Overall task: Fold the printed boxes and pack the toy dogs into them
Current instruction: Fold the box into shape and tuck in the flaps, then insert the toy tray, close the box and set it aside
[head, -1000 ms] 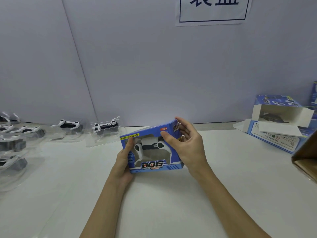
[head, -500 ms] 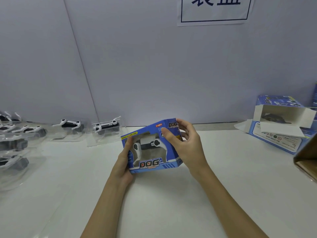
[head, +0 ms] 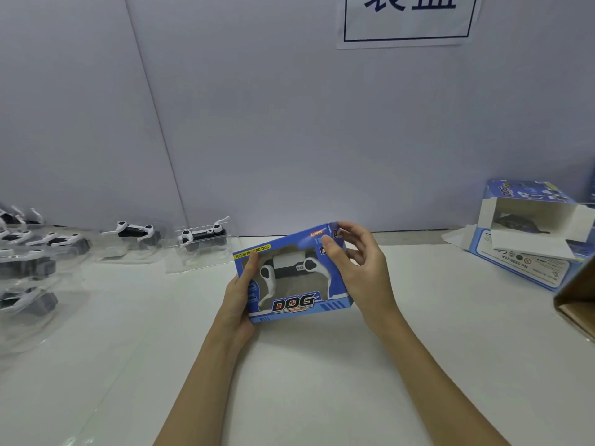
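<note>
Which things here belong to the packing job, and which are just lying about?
Job:
- blue box with a toy dog inside, held by left hand and right hand
- unpacked dogs in clear trays
- open box

Lying about:
- wall sign
- brown carton

Two printed boxes [head: 291, 278] [head: 528, 233], several unboxed toy dogs [head: 203, 235], two hands [head: 238, 291] [head: 360, 268]

A pale lilac-grey wall [head: 289, 123] rises behind the white table [head: 322, 381]. High on it, right of a panel seam [head: 154, 123], hangs a paper sign [head: 407, 20], perhaps bearing cropped characters.
</note>
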The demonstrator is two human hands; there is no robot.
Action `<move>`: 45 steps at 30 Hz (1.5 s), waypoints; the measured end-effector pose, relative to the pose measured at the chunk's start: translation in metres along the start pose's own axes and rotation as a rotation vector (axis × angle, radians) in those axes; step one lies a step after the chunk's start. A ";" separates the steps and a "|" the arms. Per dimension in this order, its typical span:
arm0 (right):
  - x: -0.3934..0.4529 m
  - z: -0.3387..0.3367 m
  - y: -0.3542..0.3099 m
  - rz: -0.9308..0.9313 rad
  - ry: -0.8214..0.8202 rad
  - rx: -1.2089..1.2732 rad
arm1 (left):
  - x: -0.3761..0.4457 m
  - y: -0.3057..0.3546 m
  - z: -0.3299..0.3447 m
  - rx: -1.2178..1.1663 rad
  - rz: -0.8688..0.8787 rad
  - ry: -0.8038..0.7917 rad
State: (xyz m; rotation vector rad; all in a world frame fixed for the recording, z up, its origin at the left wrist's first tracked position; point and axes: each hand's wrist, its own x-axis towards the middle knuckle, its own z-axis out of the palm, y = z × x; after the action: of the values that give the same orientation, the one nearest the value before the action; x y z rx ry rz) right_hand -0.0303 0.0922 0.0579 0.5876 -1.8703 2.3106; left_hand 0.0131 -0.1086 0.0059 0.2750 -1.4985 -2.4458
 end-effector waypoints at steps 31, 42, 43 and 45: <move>0.022 -0.038 0.023 0.424 0.059 0.193 | -0.008 -0.002 0.020 0.142 0.112 -0.073; 0.024 -0.045 0.030 0.398 -0.162 -0.050 | 0.001 -0.004 0.017 0.066 0.175 0.100; 0.023 -0.045 0.029 0.396 -0.145 -0.038 | 0.000 -0.006 0.019 0.100 0.188 0.106; 0.023 -0.048 0.028 0.400 -0.153 -0.068 | 0.001 -0.008 0.018 0.158 0.213 0.115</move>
State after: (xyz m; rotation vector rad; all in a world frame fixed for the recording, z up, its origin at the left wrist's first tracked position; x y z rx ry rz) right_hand -0.0715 0.1279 0.0332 0.4233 -2.3112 2.4796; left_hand 0.0062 -0.0898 0.0066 0.2665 -1.5849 -2.1157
